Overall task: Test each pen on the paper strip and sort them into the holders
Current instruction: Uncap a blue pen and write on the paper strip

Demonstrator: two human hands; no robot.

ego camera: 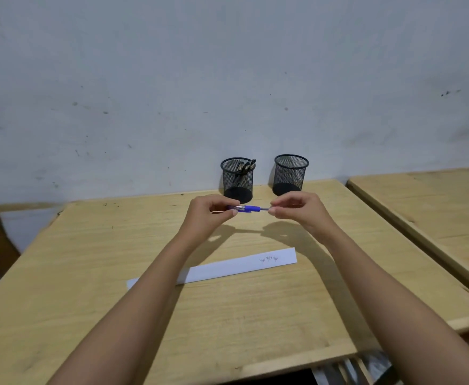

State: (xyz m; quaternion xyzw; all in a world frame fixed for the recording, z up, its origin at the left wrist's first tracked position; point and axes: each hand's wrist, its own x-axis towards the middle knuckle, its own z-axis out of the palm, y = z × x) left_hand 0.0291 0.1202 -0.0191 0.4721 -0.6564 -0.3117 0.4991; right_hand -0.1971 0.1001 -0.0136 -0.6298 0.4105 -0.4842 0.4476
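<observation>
Pen (248,208) — blue, level (ends hidden) — pinched between left hand (210,215) and right hand (298,212).

Two black mesh pen holders stand at the desk's (89,273) far edge: a left holder (238,187) and a right holder (290,175). One blue pen (248,208) is held between two hands, the left hand (211,215) and the right hand (300,211). One paper strip (227,266) lies mid-desk. Several dark pens (244,166), perhaps three, are in the left holder. A second desk (436,207) makes two.
</observation>
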